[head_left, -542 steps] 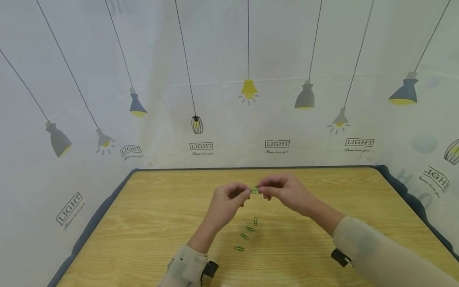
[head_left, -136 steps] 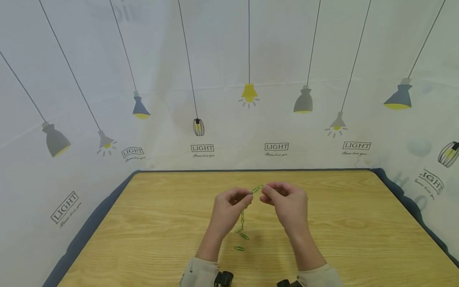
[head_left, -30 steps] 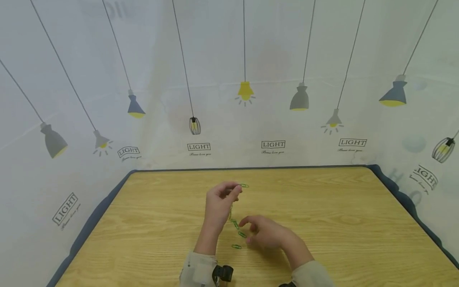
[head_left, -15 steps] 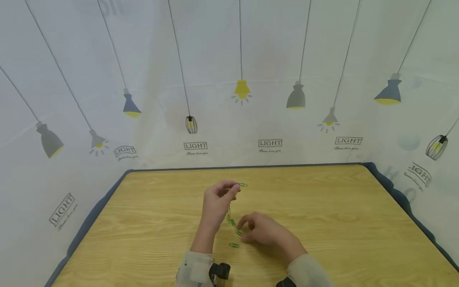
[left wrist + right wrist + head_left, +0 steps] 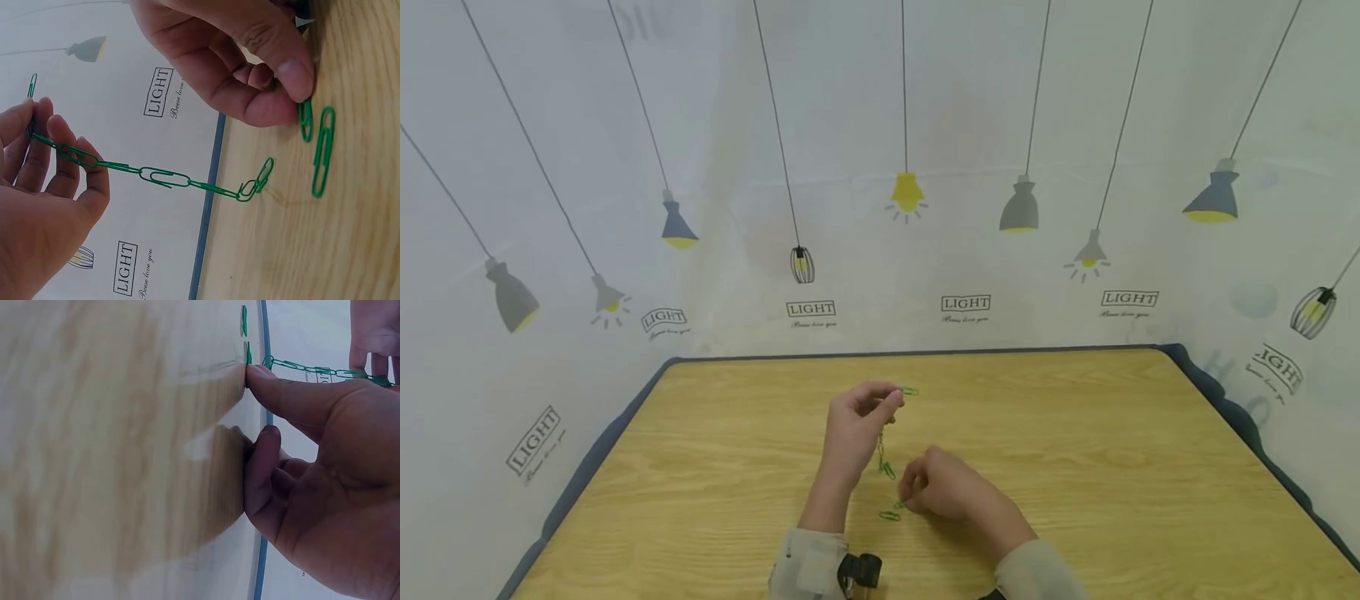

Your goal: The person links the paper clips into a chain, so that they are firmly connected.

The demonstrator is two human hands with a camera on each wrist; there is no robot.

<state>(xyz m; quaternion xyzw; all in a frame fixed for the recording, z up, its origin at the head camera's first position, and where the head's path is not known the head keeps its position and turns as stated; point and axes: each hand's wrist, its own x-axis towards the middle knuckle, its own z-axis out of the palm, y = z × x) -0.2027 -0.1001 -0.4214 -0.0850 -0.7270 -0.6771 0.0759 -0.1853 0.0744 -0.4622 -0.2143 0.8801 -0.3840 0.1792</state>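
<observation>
My left hand [image 5: 853,433] pinches a chain of linked green paper clips [image 5: 164,177] between thumb and fingers. One clip [image 5: 910,391] of it sticks out past the fingertips to the right, while the rest hangs down, its lowest links close to the tabletop. Down at the table, my right hand [image 5: 951,487] pinches one end of a single green paper clip [image 5: 305,122], partly hidden under the thumb and finger. Right beside that one lies another loose green paper clip [image 5: 323,152]. The right wrist view shows the right thumb low against the wood.
The wooden table [image 5: 1112,433] has a dark blue edge [image 5: 1000,350] along its back and sides. Behind it hangs a pale backdrop [image 5: 865,108] printed with lamps and the word LIGHT. Black wrist cameras [image 5: 865,570] sit at the sleeves.
Earlier both hands worked at the raised chain, which has lengthened as loose clips became fewer. Within the last second my right hand has pinched a clip and drawn it slightly nearer me.
</observation>
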